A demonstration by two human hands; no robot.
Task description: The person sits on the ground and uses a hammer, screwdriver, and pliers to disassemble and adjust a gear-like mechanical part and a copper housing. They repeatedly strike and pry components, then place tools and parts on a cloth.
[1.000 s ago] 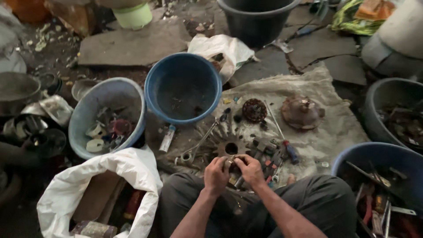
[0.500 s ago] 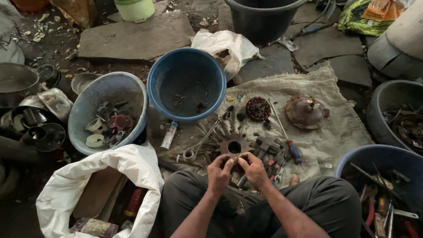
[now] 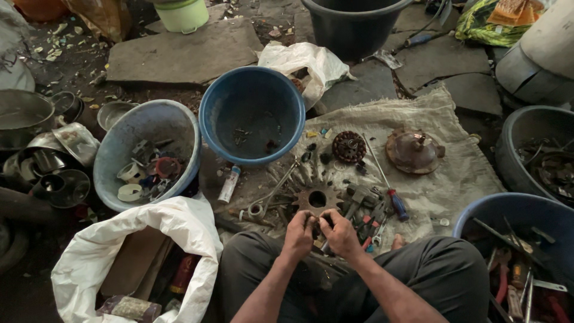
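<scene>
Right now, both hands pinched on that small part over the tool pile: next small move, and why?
Probably a short twist or pull with the right hand while the left hand steadies. Both hands close on one small dark part, too small to identify, held just above the tools on the sackcloth; nothing else is within their grip.

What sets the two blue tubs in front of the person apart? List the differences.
The pale blue tub on the left holds many small parts, among them white rings and a red piece; the dark blue tub beside it holds only a few scraps on its bottom. The pale blue tub looks worn and scuffed; the dark blue tub has a stronger colour. The pale blue tub sits next to the white sack; the dark blue tub meets the cloth. Both are round, open and upright.
</scene>
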